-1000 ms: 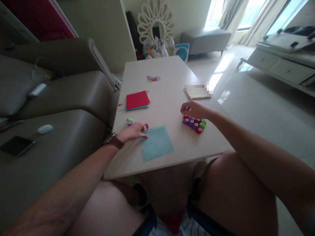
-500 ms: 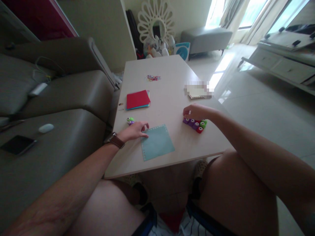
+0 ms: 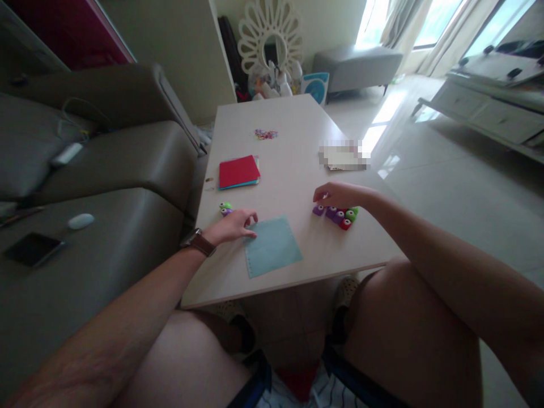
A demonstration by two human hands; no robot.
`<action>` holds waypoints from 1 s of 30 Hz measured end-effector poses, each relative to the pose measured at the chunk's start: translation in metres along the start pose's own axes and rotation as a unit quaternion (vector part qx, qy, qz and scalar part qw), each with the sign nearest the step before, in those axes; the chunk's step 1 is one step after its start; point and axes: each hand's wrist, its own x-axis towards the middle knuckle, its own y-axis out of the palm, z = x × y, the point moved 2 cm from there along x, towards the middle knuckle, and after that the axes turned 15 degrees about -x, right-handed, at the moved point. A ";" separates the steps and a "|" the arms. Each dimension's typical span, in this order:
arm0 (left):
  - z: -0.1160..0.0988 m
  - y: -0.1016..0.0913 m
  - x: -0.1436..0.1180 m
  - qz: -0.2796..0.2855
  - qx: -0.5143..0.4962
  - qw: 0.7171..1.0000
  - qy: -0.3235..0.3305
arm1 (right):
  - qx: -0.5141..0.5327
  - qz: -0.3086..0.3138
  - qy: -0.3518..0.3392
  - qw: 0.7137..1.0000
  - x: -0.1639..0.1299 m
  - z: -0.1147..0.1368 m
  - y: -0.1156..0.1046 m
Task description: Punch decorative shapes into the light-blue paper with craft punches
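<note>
A pale blue-green sheet of paper point(image 3: 274, 247) with holes along its edges lies near the table's front edge. My left hand point(image 3: 233, 225) rests at its upper left corner, fingers apart and touching the paper. Beside that hand sit a green and a purple eyed piece point(image 3: 225, 208), partly covered by it. To the right, my right hand point(image 3: 342, 194) curls over a cluster of small purple, green and red pieces with big eyes point(image 3: 339, 216). Its fingertips are closed on one purple eyed piece point(image 3: 318, 211), which stands slightly apart at the cluster's left end. Some pieces are hidden under the hand.
A stack of coloured sheets with red on top point(image 3: 238, 171) lies at the table's left. Farther back is a small multicoloured pile point(image 3: 266, 134). A partly blurred pale stack point(image 3: 345, 157) lies near the right edge. A sofa point(image 3: 102, 243) borders the left side.
My right hand has shifted slightly left, and a purple eyed piece has come away from the others in the cluster. My left hand stays on the sheet.
</note>
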 end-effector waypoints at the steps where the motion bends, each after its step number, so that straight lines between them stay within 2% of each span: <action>1: 0.000 0.000 0.000 0.000 0.002 1.000 -0.001 | 0.001 -0.001 -0.007 1.000 0.001 0.000 0.001; 4: -0.001 0.000 0.001 -0.002 0.010 1.000 0.000 | 0.010 -0.004 -0.031 0.999 0.002 -0.001 0.002; 8: -0.001 0.000 0.001 0.000 0.018 1.000 0.005 | 0.007 -0.006 -0.031 0.999 0.003 -0.001 0.002; 18: -0.005 -0.001 -0.002 0.009 -0.022 0.999 -0.025 | -0.001 0.005 -0.065 0.998 0.010 -0.008 0.015; 21: -0.004 -0.002 -0.002 0.005 -0.020 1.000 -0.017 | 0.000 0.014 -0.066 0.998 0.010 -0.001 0.015; 26: -0.001 -0.003 0.000 -0.007 -0.030 1.000 0.004 | -0.065 0.023 -0.023 0.997 0.003 0.021 0.009; 30: 0.000 -0.004 0.000 0.002 -0.059 0.998 0.011 | -0.094 0.040 -0.025 0.994 -0.001 0.032 0.007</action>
